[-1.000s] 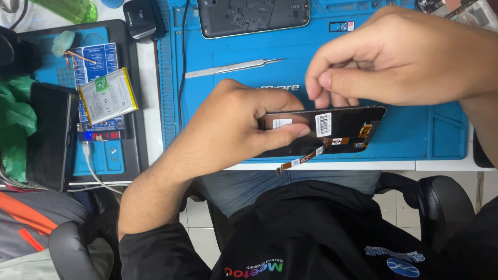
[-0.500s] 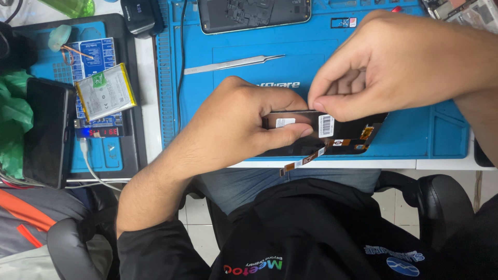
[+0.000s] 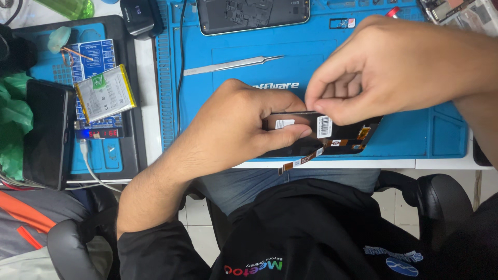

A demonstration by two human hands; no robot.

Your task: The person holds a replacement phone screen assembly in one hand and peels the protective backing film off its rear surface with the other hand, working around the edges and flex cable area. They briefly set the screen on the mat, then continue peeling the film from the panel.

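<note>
My left hand grips a black phone screen panel by its left end, back side up, over the near edge of a blue work mat. White stickers and an orange flex ribbon show on the panel. My right hand comes from the right, its thumb and fingertips pinched together at the panel's top edge near a barcode sticker. What the fingers pinch is too small to tell.
Metal tweezers lie on the mat behind my hands. An opened phone body sits at the mat's far edge. On the left are a flat battery on a blue tester board, a dark phone and a cable.
My right hand has slid left along the panel's top edge and closed into a tighter pinch. My left hand keeps the same hold.
</note>
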